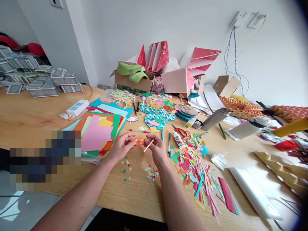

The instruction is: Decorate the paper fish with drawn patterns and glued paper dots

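My left hand (122, 147) pinches a small orange paper cutout (138, 141) dotted with coloured triangles. My right hand (156, 148) grips a thin wooden stick (148, 145) whose end lies close to the cutout, and its fingertips reach the cutout's right end. Loose paper dots (126, 170) are scattered on the table below my left hand. A small heap of tiny paper triangles (152, 173) lies below my right hand. To the left of my left hand is a stack of coloured card (98, 134).
The wooden table (134, 192) is crowded. Paper strips (197, 173), red-handled scissors (179, 132), a glue bottle (178, 139), blue paper discs (155, 121) and a steel flask (216, 118) lie to the right and far side. A cardboard box (133, 80) stands behind them.
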Demonstrator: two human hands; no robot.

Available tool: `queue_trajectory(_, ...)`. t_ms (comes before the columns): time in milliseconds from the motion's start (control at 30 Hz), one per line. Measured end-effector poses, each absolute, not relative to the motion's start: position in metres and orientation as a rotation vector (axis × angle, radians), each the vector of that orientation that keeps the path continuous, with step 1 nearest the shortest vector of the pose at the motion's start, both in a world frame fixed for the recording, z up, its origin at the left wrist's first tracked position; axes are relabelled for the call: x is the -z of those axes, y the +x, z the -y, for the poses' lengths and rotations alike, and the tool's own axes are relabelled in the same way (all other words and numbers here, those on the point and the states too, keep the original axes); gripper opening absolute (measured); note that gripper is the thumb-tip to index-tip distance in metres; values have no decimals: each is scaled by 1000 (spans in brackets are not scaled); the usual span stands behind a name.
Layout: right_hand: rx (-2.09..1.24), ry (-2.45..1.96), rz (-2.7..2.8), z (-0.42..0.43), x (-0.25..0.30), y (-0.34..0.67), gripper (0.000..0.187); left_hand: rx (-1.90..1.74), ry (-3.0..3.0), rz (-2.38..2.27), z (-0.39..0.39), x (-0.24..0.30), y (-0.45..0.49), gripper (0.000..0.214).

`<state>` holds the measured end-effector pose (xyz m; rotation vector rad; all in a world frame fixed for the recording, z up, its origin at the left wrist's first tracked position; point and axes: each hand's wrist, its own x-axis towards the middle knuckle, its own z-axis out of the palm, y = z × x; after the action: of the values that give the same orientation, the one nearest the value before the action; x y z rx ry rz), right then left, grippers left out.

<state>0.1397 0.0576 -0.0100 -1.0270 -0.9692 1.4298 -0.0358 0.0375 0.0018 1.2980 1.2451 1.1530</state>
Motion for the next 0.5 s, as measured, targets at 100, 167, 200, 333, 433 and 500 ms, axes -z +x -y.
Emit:
queue_trajectory(100, -1423, -1026, 963, -57, 9, 140, 37, -1175, 1254, -1251, -37, -4, -35, 43)
queue_trajectory(167, -1428, -1028, 971, -57, 8, 139, 38, -1186, 1253, -1269, -38, -5, -35, 43)
queue_trajectory(200, -1434, -1029, 971, -57, 8, 139, 38, -1187, 1258, -1279, -38, -4, -36, 43)
queue_trajectory(333, -1460, -1021, 930, -56, 7, 140, 36, -1210, 1270, -1306, -39, -2, -36, 40)
queue_trajectory(433, -1448, -1022, 928, -57, 8, 142, 31, -1225, 1286, -1320, -40, -1, -37, 38)
queue_trajectory(500, -1434, -1025, 936, -57, 8, 142, 29, -1219, 1292, -1321, -40, -1, -37, 37)
